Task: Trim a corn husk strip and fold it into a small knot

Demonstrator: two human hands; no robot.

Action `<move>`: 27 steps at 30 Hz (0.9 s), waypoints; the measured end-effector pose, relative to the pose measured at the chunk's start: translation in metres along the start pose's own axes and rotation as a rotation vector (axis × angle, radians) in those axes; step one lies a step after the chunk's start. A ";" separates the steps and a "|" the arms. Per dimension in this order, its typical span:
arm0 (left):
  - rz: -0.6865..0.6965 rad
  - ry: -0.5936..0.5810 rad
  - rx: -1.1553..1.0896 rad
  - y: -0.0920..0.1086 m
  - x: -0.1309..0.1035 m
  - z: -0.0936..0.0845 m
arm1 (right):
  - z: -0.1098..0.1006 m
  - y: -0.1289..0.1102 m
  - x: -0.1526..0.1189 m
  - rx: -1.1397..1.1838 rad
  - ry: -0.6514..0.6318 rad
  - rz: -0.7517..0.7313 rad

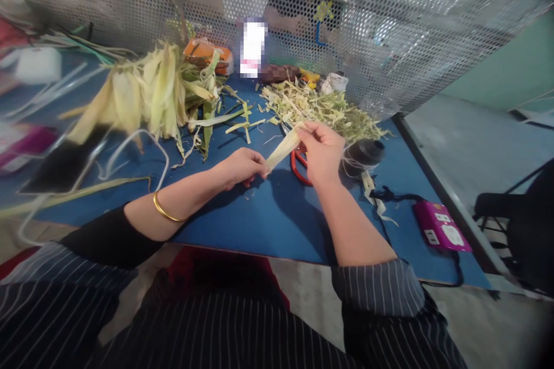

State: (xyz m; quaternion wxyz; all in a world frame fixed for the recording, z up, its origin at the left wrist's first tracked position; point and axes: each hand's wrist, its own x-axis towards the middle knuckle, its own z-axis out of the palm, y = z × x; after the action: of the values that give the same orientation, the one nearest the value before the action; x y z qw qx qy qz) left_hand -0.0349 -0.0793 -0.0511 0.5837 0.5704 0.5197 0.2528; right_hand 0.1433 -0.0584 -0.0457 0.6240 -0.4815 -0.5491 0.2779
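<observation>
Two bare hands share one pale yellow strip of corn husk [284, 147] above the blue tabletop [259, 219]: left hand [240, 168] pinching its lower end, right hand [320, 151] gripping the upper end. Leftward sits a heap of yellow-green husks [147, 89], beyond the right hand a mound of shredded husk trimmings [320, 106], red-handled scissors [298, 168] just beneath, and far right a magenta box [441, 229].

Striped dark sleeves [381, 288]; gold bangle [167, 210]

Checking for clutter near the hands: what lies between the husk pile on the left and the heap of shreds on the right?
In the head view, between the husk pile and the shreds, a few loose husk strips lie on the blue table.
</observation>
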 end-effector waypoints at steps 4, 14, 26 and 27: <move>0.263 0.339 0.029 -0.002 0.005 -0.003 | -0.005 -0.011 -0.010 -0.291 0.067 -0.446; 0.004 -0.018 -0.731 0.015 -0.006 -0.007 | 0.000 -0.015 -0.028 -0.720 -0.355 -1.194; 0.145 0.063 -0.671 0.017 -0.010 -0.011 | -0.001 -0.013 -0.021 -0.686 -0.275 -1.067; 0.154 0.078 -0.666 0.016 -0.010 -0.011 | 0.000 -0.013 -0.021 -0.672 -0.268 -1.044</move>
State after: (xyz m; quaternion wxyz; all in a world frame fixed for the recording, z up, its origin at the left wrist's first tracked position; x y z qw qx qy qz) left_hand -0.0428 -0.0800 -0.0310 0.6968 0.3759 0.3861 0.4734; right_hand 0.1362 -0.0818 -0.0427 0.4180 -0.2808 -0.8422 -0.1927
